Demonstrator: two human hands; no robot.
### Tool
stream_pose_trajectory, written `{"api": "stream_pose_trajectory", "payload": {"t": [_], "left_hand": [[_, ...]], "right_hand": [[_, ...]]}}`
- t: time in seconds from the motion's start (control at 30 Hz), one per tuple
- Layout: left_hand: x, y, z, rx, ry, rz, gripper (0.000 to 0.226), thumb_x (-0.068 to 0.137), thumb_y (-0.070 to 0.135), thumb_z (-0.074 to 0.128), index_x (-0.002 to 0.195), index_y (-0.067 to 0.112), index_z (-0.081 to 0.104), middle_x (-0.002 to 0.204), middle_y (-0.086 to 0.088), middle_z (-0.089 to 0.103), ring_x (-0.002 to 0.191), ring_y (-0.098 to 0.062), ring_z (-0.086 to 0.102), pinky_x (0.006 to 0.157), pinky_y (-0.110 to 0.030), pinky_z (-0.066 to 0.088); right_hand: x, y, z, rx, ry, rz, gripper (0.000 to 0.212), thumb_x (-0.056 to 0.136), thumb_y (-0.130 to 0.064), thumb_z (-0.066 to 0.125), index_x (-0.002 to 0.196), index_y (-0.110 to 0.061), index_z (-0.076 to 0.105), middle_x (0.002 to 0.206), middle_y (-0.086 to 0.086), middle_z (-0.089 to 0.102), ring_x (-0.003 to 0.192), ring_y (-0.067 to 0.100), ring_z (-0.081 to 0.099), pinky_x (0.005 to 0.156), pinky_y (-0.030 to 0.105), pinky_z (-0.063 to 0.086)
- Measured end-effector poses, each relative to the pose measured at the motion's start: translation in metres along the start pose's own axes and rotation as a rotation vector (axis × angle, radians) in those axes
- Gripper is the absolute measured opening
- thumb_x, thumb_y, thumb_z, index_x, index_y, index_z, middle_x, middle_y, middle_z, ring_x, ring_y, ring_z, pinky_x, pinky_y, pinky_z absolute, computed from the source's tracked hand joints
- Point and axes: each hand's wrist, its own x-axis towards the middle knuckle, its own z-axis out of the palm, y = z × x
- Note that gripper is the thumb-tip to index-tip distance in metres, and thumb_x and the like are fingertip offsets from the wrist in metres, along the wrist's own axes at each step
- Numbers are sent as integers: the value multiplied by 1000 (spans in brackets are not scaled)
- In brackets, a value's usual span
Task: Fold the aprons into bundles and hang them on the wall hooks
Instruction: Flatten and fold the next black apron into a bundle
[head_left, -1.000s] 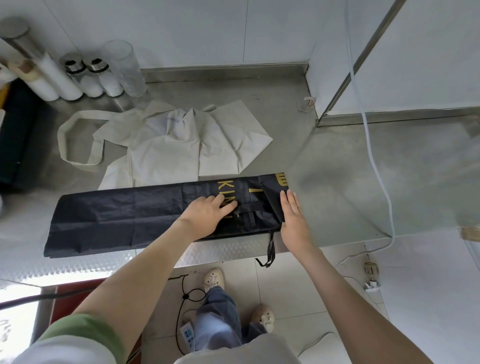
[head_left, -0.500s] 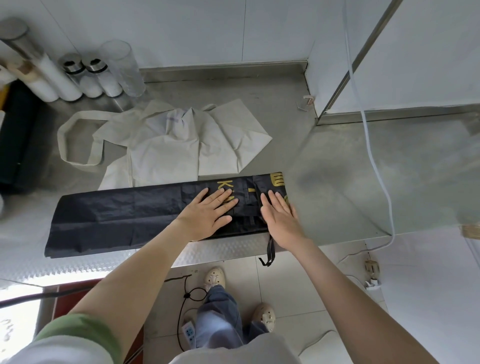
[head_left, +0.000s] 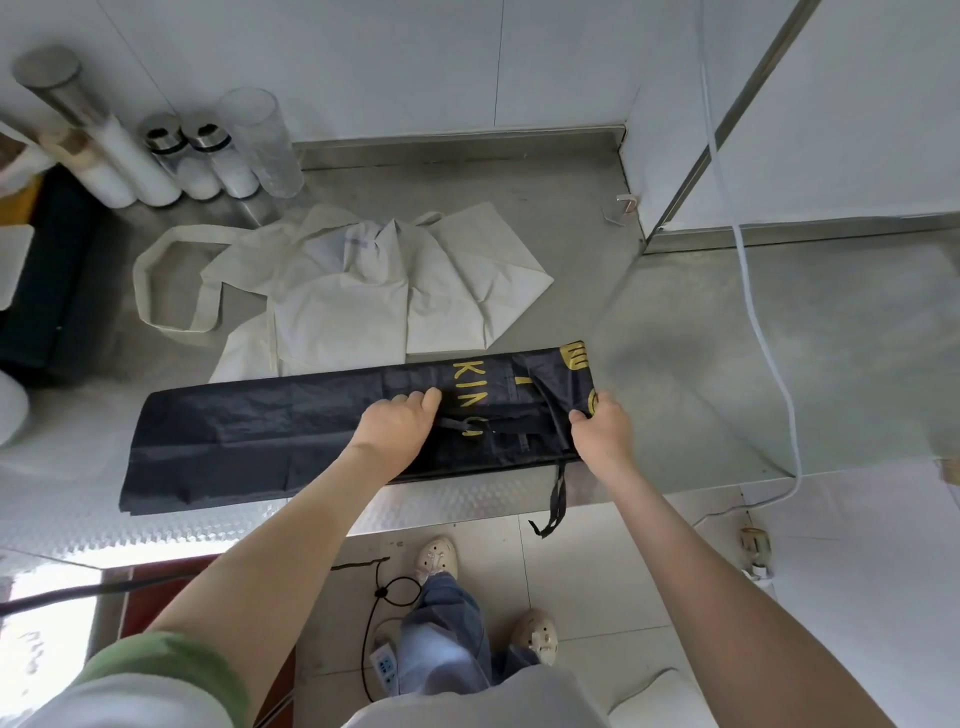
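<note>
A black apron (head_left: 260, 436), folded into a long strip, lies along the front edge of the steel counter (head_left: 727, 364), its yellow lettering reading "KIN" with the other marks creased or covered. The left hand (head_left: 395, 428) curls its fingers into the fabric beside the letters, and the right hand (head_left: 602, 434) pinches the strip's right end. A white apron (head_left: 363, 291) lies spread just behind.

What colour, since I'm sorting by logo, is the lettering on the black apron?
Yellow lettering on the black apron, clearest in the head view.
</note>
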Motion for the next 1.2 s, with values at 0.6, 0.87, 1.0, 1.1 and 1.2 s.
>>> {"api": "stream_pose_trajectory", "payload": {"t": [0.6, 0.87, 1.0, 1.1, 1.2], "left_hand": [[1, 40, -21, -458, 264, 389, 57, 99, 48, 27, 145, 16, 42, 151, -7, 39, 137, -23, 37, 114, -38, 26], [38, 70, -59, -1888, -286, -253, 77, 77, 81, 46, 125, 23, 63, 128, 6, 61, 120, -11, 54, 109, -31, 35], [50, 65, -48, -1802, -211, -374, 36, 90, 39, 62, 112, 10, 66, 106, -7, 67, 100, -21, 62, 93, -33, 47], [48, 62, -36, -1716, -152, -450, 20, 95, 23, 57, 105, 8, 66, 102, -10, 68, 99, -25, 62, 92, -36, 48], [45, 56, -33, -1761, -174, -441, 18, 97, 21, 56, 108, 12, 65, 109, -9, 69, 105, -24, 62, 96, -35, 47]], "right_hand": [[-11, -11, -7, -112, 281, -181, 17, 90, -7, 53, 105, -2, 46, 101, 17, 53, 86, 33, 54, 62, 34, 39], [-32, -20, 0, 43, -29, -580, 17, 83, -11, 65, 84, -15, 48, 81, -7, 44, 78, 15, 45, 65, 21, 33], [-38, -17, 6, 236, -355, -527, 9, 89, -10, 60, 85, -18, 62, 93, -7, 52, 94, 12, 53, 80, 21, 39], [-38, -15, 8, 163, -244, -539, 22, 88, -9, 60, 105, -23, 60, 108, -7, 53, 108, 12, 47, 92, 27, 40], [-37, -13, 8, -46, -205, -544, 64, 87, -19, 63, 144, -22, 34, 146, -3, 32, 132, 13, 24, 111, 27, 23]]}}
